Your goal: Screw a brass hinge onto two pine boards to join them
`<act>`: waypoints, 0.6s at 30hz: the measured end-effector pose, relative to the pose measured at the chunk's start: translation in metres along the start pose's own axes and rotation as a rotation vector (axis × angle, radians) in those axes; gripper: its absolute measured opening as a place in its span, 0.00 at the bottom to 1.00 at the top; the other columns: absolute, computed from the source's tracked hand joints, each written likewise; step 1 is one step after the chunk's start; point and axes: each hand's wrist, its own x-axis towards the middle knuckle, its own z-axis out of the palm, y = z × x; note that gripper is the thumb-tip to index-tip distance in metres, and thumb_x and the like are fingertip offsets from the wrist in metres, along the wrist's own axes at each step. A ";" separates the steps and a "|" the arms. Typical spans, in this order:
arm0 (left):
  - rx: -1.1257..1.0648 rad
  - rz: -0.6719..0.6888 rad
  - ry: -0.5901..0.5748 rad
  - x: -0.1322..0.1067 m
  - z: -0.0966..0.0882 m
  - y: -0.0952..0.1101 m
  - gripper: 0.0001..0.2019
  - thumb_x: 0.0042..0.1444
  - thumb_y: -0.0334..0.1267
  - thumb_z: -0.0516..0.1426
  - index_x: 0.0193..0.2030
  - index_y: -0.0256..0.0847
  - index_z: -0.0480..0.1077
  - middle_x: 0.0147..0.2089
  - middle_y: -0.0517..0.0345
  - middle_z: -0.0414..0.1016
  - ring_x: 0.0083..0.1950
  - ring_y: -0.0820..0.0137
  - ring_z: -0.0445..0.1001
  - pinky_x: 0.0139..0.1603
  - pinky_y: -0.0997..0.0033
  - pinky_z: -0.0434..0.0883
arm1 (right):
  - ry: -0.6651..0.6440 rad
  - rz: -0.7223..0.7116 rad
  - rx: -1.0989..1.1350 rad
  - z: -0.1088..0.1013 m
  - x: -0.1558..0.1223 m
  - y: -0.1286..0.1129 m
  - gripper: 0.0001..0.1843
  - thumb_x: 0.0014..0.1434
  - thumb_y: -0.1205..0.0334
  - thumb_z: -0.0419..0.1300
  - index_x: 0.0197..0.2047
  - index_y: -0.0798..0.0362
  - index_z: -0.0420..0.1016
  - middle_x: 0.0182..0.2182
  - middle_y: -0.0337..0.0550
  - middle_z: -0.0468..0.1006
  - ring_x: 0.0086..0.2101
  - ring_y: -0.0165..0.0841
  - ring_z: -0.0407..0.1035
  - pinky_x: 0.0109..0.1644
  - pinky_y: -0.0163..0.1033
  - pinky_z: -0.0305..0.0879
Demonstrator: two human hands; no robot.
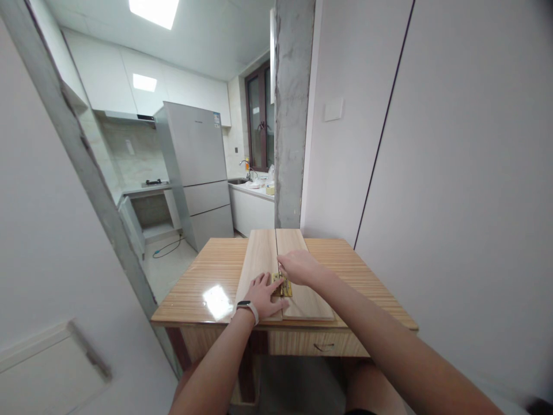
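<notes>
Two pale wooden boards lie side by side with a narrow gap between them, the left board [256,253] and the right board [309,300]. Across the gap sits a brass-coloured hinge [287,287], partly covered by fingers. My left hand [264,295], with a light-banded watch at the wrist, rests with fingers spread on the left board and thumb and index reaching to the hinge. Just above the hinge, my right hand [300,267] is closed, fingers curled together. Whatever it grips is hidden or too small to name.
Under the boards is a glossy wood-grain table [207,265] with a drawer handle [324,347] at its front. A wall [432,173] stands close on the right. Beyond the table, a kitchen holds a grey refrigerator [199,155] and a sink [237,181].
</notes>
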 end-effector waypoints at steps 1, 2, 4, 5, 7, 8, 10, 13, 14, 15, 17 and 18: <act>0.000 0.000 -0.001 0.000 0.000 0.000 0.42 0.54 0.75 0.48 0.72 0.61 0.57 0.75 0.50 0.53 0.74 0.42 0.49 0.69 0.38 0.50 | -0.001 -0.006 0.009 0.001 -0.001 0.000 0.17 0.70 0.54 0.49 0.49 0.53 0.74 0.43 0.55 0.80 0.43 0.43 0.76 0.43 0.42 0.65; 0.000 0.000 0.001 0.000 0.000 0.000 0.42 0.54 0.75 0.48 0.72 0.62 0.57 0.75 0.50 0.53 0.74 0.42 0.49 0.69 0.38 0.50 | 0.001 -0.014 0.016 0.003 -0.001 0.000 0.16 0.69 0.54 0.51 0.51 0.53 0.72 0.44 0.55 0.80 0.43 0.43 0.76 0.43 0.42 0.65; 0.000 0.002 0.007 0.000 0.000 -0.001 0.42 0.54 0.75 0.49 0.72 0.62 0.57 0.75 0.49 0.54 0.74 0.42 0.49 0.69 0.38 0.50 | 0.006 -0.031 0.016 0.006 -0.002 0.001 0.17 0.66 0.55 0.56 0.54 0.54 0.69 0.47 0.56 0.77 0.43 0.42 0.76 0.41 0.40 0.66; 0.000 0.003 0.010 0.001 0.000 -0.001 0.42 0.54 0.75 0.48 0.72 0.62 0.57 0.75 0.49 0.54 0.74 0.42 0.49 0.69 0.38 0.50 | 0.011 -0.038 0.010 0.007 -0.003 0.002 0.17 0.64 0.57 0.58 0.54 0.55 0.69 0.48 0.57 0.76 0.43 0.42 0.76 0.40 0.39 0.66; -0.002 0.006 0.012 0.001 0.000 -0.001 0.42 0.54 0.75 0.48 0.72 0.62 0.56 0.74 0.49 0.54 0.74 0.42 0.49 0.69 0.38 0.50 | 0.023 -0.050 0.001 0.009 -0.003 0.002 0.18 0.62 0.61 0.61 0.54 0.55 0.68 0.49 0.56 0.75 0.43 0.41 0.75 0.40 0.39 0.66; -0.003 0.008 0.013 0.001 0.001 -0.001 0.42 0.55 0.75 0.48 0.72 0.62 0.56 0.74 0.49 0.54 0.74 0.42 0.50 0.69 0.38 0.50 | 0.030 -0.057 0.000 0.009 -0.003 0.003 0.17 0.61 0.62 0.61 0.53 0.55 0.69 0.48 0.56 0.75 0.44 0.41 0.75 0.41 0.39 0.66; -0.002 0.007 0.015 0.001 0.001 -0.001 0.42 0.54 0.75 0.49 0.72 0.62 0.57 0.74 0.49 0.54 0.74 0.42 0.50 0.69 0.39 0.50 | 0.038 -0.072 -0.003 0.007 -0.002 0.003 0.14 0.61 0.62 0.61 0.51 0.55 0.70 0.46 0.54 0.76 0.46 0.42 0.74 0.43 0.39 0.66; -0.004 0.003 0.012 0.001 0.001 -0.001 0.42 0.54 0.75 0.49 0.72 0.62 0.57 0.75 0.50 0.53 0.74 0.42 0.49 0.69 0.38 0.50 | 0.025 -0.092 -0.013 0.003 -0.002 0.004 0.12 0.61 0.61 0.63 0.48 0.54 0.73 0.45 0.53 0.77 0.46 0.42 0.74 0.46 0.40 0.66; -0.005 0.004 0.012 0.001 0.001 -0.001 0.42 0.54 0.75 0.49 0.72 0.62 0.56 0.75 0.50 0.53 0.74 0.42 0.49 0.69 0.38 0.50 | 0.022 -0.096 -0.017 0.002 -0.002 0.004 0.12 0.60 0.61 0.63 0.47 0.54 0.73 0.45 0.53 0.77 0.46 0.42 0.74 0.46 0.40 0.66; -0.005 0.007 0.013 0.001 0.001 -0.001 0.42 0.54 0.75 0.49 0.72 0.62 0.56 0.75 0.50 0.54 0.74 0.42 0.49 0.69 0.38 0.50 | 0.022 -0.099 -0.019 0.001 -0.002 0.004 0.13 0.60 0.60 0.63 0.47 0.55 0.73 0.45 0.53 0.77 0.46 0.42 0.74 0.46 0.40 0.66; -0.003 0.014 0.021 0.001 0.002 -0.002 0.41 0.54 0.75 0.49 0.72 0.62 0.56 0.74 0.49 0.54 0.74 0.42 0.50 0.69 0.38 0.50 | 0.025 -0.106 -0.023 0.000 -0.002 0.004 0.13 0.60 0.60 0.63 0.47 0.54 0.74 0.44 0.53 0.78 0.46 0.42 0.75 0.46 0.40 0.66; -0.001 0.017 0.025 0.001 0.002 -0.002 0.41 0.54 0.75 0.49 0.72 0.62 0.56 0.74 0.48 0.55 0.74 0.42 0.50 0.69 0.38 0.50 | 0.027 -0.109 -0.025 0.001 -0.002 0.004 0.13 0.59 0.60 0.63 0.47 0.54 0.74 0.44 0.53 0.78 0.46 0.42 0.75 0.46 0.40 0.66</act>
